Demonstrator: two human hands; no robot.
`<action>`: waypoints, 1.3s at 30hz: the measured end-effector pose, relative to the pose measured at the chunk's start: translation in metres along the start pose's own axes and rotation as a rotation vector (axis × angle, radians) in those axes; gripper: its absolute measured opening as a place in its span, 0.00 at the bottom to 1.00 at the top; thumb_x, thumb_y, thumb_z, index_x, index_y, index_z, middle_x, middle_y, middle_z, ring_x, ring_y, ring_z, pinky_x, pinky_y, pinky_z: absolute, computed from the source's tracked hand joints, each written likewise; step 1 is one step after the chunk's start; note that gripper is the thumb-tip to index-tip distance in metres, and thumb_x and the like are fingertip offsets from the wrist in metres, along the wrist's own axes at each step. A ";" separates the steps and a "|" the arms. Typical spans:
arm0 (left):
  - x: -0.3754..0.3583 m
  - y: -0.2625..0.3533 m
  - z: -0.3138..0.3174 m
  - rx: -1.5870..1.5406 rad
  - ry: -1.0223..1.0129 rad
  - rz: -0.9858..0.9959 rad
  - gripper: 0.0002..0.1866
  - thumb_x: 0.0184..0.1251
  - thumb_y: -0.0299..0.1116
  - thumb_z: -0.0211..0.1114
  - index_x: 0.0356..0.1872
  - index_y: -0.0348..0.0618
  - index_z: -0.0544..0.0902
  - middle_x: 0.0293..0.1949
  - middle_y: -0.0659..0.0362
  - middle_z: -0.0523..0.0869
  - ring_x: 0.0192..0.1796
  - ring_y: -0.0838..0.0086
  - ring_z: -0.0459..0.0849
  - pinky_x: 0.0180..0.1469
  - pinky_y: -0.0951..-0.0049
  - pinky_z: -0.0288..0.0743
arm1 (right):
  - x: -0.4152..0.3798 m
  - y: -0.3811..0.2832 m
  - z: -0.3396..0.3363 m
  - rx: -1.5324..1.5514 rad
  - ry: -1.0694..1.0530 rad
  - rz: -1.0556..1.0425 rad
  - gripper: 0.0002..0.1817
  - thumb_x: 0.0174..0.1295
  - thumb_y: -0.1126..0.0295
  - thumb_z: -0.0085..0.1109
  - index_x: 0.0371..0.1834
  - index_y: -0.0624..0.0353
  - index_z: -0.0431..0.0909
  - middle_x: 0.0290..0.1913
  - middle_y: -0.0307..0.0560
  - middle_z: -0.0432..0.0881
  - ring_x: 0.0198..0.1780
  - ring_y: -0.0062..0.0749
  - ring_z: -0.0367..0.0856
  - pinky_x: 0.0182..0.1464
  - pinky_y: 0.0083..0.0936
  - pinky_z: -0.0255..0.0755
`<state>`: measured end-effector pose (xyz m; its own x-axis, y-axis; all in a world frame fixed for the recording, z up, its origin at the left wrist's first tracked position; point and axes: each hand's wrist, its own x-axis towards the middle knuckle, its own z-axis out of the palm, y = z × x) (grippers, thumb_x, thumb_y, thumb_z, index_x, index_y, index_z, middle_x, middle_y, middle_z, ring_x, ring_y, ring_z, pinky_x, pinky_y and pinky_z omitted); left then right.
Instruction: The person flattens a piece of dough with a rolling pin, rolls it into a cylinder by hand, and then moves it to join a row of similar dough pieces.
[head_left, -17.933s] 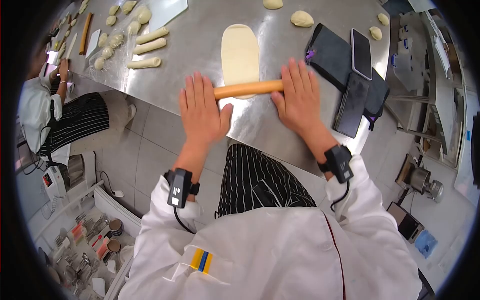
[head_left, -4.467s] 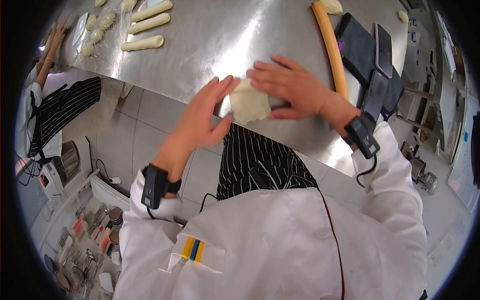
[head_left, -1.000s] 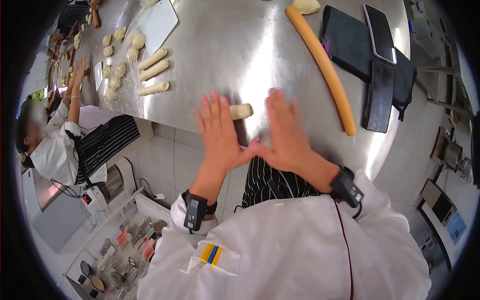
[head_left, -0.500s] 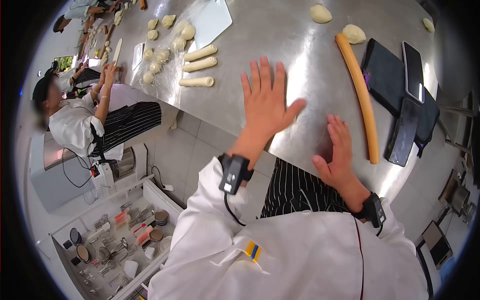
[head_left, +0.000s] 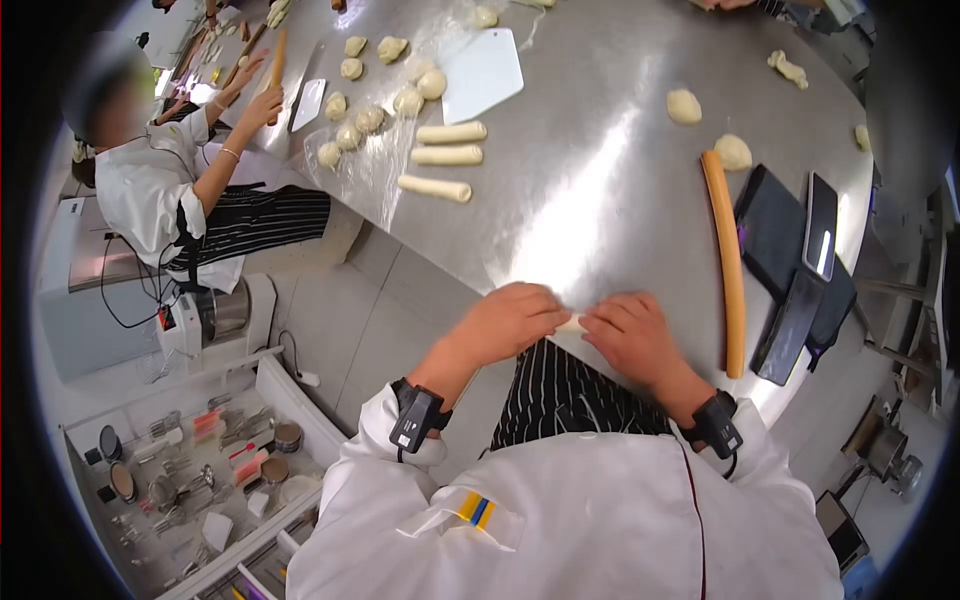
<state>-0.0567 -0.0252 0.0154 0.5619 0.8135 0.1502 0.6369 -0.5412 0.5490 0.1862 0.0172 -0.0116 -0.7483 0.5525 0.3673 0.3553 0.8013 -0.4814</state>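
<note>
At the near edge of the steel table (head_left: pixel 570 230), my left hand (head_left: pixel 515 318) and my right hand (head_left: pixel 632 335) face each other with curled fingers. Between their fingertips shows a short piece of pale dough (head_left: pixel 572 323), its ends covered by the fingers. Farther up the table lie three dough rolls, the lowest one (head_left: pixel 435 188) slightly apart from the upper two (head_left: pixel 450 144). Next to them, several dough balls (head_left: pixel 370 120) sit at the clear plastic film (head_left: pixel 375 185).
A white scraper board (head_left: pixel 485 75) lies beyond the rolls. On the right are a wooden rolling pin (head_left: pixel 725 265), a dark case (head_left: pixel 770 230), two phones (head_left: pixel 820 225) and a dough ball (head_left: pixel 733 153). A co-worker (head_left: pixel 150 180) at left holds a rolling pin. An open drawer (head_left: pixel 265 390) holds utensils.
My hands, spread and apart before, have come together at the table edge with curled fingers around dough. The view has shifted, and the co-worker's hands now hold a raised rolling pin.
</note>
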 end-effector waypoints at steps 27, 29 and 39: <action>0.078 -0.100 -0.131 -0.350 0.343 0.154 0.13 0.53 0.15 0.59 0.40 0.36 0.81 0.39 0.50 0.83 0.36 0.60 0.79 0.40 0.66 0.72 | 0.147 0.080 -0.033 -0.446 0.414 0.415 0.19 0.55 0.61 0.69 0.51 0.48 0.82 0.47 0.44 0.79 0.48 0.45 0.76 0.49 0.44 0.71; 0.063 -0.078 -0.111 -0.495 0.325 0.015 0.14 0.57 0.19 0.61 0.47 0.36 0.81 0.45 0.46 0.82 0.45 0.57 0.79 0.48 0.64 0.73 | 0.126 0.025 0.019 -0.395 0.239 0.645 0.24 0.55 0.59 0.68 0.57 0.45 0.79 0.52 0.47 0.78 0.52 0.46 0.76 0.53 0.47 0.67; 0.157 -0.082 0.045 0.126 0.117 0.016 0.28 0.66 0.41 0.61 0.63 0.37 0.74 0.69 0.42 0.70 0.73 0.40 0.60 0.72 0.42 0.55 | -0.024 0.055 -0.050 -0.648 0.214 0.986 0.25 0.56 0.60 0.68 0.56 0.56 0.76 0.42 0.47 0.76 0.43 0.46 0.76 0.42 0.40 0.71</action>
<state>0.0031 0.1369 -0.0428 0.5121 0.8195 0.2571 0.6932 -0.5711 0.4397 0.2514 0.0598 -0.0072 0.0914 0.9712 0.2199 0.9851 -0.0559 -0.1626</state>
